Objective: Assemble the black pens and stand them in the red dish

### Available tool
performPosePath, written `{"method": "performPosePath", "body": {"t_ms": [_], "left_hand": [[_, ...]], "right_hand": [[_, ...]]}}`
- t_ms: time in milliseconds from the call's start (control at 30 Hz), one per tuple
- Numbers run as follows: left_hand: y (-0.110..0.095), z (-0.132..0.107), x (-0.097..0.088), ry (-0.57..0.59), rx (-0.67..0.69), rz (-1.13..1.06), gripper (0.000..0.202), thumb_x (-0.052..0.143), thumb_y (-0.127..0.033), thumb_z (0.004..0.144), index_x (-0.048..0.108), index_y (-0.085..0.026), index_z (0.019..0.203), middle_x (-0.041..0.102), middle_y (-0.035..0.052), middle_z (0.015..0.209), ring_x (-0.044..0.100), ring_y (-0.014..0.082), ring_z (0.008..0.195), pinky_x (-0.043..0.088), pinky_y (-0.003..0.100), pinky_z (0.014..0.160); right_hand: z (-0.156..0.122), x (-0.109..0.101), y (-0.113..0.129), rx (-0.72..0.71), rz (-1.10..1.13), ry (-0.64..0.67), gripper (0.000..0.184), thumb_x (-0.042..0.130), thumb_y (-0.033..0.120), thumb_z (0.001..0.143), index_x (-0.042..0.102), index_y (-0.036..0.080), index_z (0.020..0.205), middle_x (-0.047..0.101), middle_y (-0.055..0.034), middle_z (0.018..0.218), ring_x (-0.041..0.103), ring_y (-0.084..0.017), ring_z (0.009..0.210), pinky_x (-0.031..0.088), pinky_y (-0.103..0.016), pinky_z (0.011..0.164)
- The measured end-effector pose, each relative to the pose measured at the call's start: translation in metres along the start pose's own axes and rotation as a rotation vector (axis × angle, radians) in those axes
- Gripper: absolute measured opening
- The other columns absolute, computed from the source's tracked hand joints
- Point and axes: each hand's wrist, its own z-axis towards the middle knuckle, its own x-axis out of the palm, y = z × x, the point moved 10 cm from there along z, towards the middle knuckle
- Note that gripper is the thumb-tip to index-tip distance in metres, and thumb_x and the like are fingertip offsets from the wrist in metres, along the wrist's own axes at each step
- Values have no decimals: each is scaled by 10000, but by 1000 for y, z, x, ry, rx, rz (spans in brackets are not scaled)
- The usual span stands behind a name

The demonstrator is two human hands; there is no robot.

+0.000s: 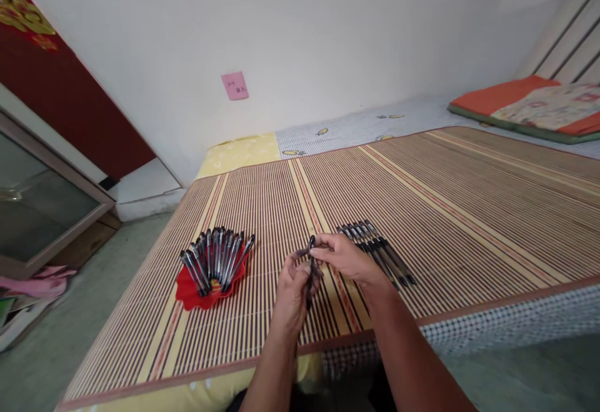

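Over the striped bamboo mat (262, 212), near its front edge, I hold a pen (310, 262) with a dark top end upward. My left hand (295, 277) is wrapped round its lower part. The fingertips of my right hand (344, 254) pinch it near the top. To the left, a fan of several clear-barrelled pens with dark caps (218, 252) rests on a red scallop-edged dish (190, 296). Right of my hands, several more pens (387, 256) lie side by side in a row on the mat; my right hand and forearm hide part of them.
The mat covers a bed against a white wall. A folded orange and floral quilt (529, 105) lies at the far right. A pink note (235, 85) is stuck to the wall. A glass-fronted cabinet door (42, 193) stands at left, with pink items (42, 284) low beside it.
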Motion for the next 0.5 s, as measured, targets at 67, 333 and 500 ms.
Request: {"method": "performPosePath", "body": {"t_ms": [67, 333, 500], "left_hand": [[0, 1, 1, 9, -10, -13, 514, 835, -267, 697, 534, -166, 1101, 679, -4, 770, 608, 97, 587, 453, 197, 554], [13, 7, 1, 85, 6, 150, 353, 751, -358, 778, 593, -133, 999, 706, 43, 747, 637, 136, 575, 476, 253, 603], [13, 9, -6, 49, 90, 356, 230, 738, -339, 768, 662, -129, 823, 651, 17, 691, 576, 114, 618, 435, 230, 628]], "right_hand": [[0, 1, -2, 5, 2, 14, 183, 644, 331, 783, 634, 159, 846, 600, 5, 778, 556, -145, 752, 422, -276, 723], [0, -16, -8, 8, 20, -84, 237, 706, 341, 715, 661, 166, 869, 665, -19, 819, 613, -165, 774, 468, -302, 755], [-1, -25, -15, 49, 66, -129, 334, 754, 397, 684, 675, 172, 918, 696, -39, 849, 633, -180, 787, 489, -317, 748]]}}
